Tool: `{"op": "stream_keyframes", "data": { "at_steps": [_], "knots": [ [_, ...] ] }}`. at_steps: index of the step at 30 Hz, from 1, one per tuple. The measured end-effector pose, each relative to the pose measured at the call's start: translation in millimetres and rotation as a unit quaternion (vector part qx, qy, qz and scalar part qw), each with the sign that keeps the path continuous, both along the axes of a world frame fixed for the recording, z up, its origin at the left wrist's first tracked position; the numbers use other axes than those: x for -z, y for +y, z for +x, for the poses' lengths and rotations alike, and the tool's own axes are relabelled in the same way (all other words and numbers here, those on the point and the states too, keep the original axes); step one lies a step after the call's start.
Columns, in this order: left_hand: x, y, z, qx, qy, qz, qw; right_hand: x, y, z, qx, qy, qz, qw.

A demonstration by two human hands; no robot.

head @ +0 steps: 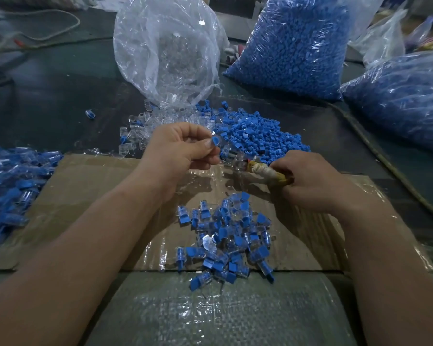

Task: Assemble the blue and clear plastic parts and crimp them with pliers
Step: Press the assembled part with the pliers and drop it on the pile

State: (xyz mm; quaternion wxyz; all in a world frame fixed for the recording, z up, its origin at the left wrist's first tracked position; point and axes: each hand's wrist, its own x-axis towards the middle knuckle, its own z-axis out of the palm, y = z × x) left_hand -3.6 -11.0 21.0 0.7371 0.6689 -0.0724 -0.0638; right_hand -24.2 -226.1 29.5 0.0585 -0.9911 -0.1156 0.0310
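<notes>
Cardboard [90, 186] on the dark desk [60, 96] carries a heap of joined pieces [225, 236]. The left hand [180, 148] pinches a blue-and-clear part [215, 141] above it; the right hand [310, 181] grips tape-wrapped pliers [263, 171] just beside. Crimping looks next: seat the part squarely between the jaws, then squeeze.
</notes>
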Motion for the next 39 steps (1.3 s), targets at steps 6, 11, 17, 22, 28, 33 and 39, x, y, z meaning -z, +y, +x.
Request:
{"op": "stream_keyframes", "data": {
  "at_steps": [6,11,17,22,28,33,39],
  "knots": [
    [0,-2,-2,-0.028,-0.013,-0.016,0.999,2,5,-2,0.031,-0.16,0.125,0.979],
    [-2,-7,-7,-0.036,-0.052,-0.005,0.998,7,12,-7,0.042,-0.135,0.195,0.971],
    [-3,-10,-9,-0.054,-0.077,0.004,0.996,8,24,-8,0.005,-0.104,0.172,0.98],
    [-3,-10,-10,-0.057,-0.081,0.002,0.995,11,25,-7,0.008,-0.076,0.173,0.982],
    [-3,-10,-11,-0.063,-0.09,0.01,0.994,9,27,-9,0.009,-0.076,0.172,0.982],
    [-1,-13,-12,-0.086,-0.108,0.031,0.99,6,30,-11,0.017,-0.07,0.188,0.979],
    [0,-12,-12,-0.092,-0.109,0.031,0.989,3,34,-11,0.024,-0.056,0.189,0.98]
  ]
}}
